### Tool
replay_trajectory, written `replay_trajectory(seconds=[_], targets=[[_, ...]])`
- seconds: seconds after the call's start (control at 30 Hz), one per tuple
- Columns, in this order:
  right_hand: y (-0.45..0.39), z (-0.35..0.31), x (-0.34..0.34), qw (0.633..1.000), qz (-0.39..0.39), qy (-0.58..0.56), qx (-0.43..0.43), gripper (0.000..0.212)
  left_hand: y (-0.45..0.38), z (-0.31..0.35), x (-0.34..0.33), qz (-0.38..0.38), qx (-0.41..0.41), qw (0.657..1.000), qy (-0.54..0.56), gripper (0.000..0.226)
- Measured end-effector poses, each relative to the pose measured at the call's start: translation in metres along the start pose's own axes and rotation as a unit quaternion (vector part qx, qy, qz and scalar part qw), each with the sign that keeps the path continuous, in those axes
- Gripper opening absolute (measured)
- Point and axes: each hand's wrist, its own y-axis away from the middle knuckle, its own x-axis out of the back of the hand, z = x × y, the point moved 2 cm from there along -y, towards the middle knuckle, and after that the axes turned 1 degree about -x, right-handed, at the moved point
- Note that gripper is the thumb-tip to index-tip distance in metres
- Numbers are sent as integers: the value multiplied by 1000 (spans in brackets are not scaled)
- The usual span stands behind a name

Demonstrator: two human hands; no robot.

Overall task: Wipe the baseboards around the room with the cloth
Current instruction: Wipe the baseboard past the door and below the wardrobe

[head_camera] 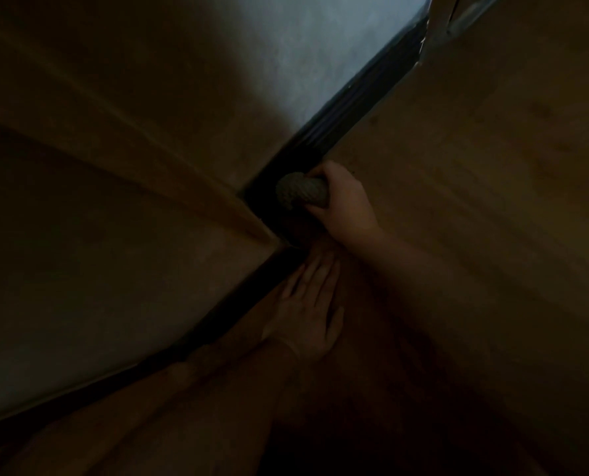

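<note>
The scene is very dim. A dark baseboard (365,97) runs diagonally from the upper right down to the lower left, between a pale wall and a brown floor. My right hand (346,201) grips a bunched, textured cloth (300,194) and holds it against the baseboard near a corner. Just below it, my left hand (312,304) lies flat on the floor with its fingers straight, right beside the baseboard's lower stretch (217,324).
A brown wooden panel or door edge (190,187) juts in from the left and meets the baseboard at the corner. The pale wall (320,46) is lit at the top. Brown floor (492,201) spreads to the right. A thin frame (437,25) stands at the top right.
</note>
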Motion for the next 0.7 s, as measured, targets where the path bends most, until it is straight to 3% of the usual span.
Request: replay_trajectory(seconds=[0.33, 0.57, 0.7], targets=[[-60, 48, 114, 991, 84, 65, -85, 45, 3, -2, -6, -5, 4, 1000, 10, 67], [-92, 64, 159, 984, 75, 115, -113, 52, 1, -3, -8, 14, 1, 1000, 12, 67], [-97, 75, 172, 970, 168, 94, -152, 55, 0, -2, -9, 30, -4, 999, 14, 67]])
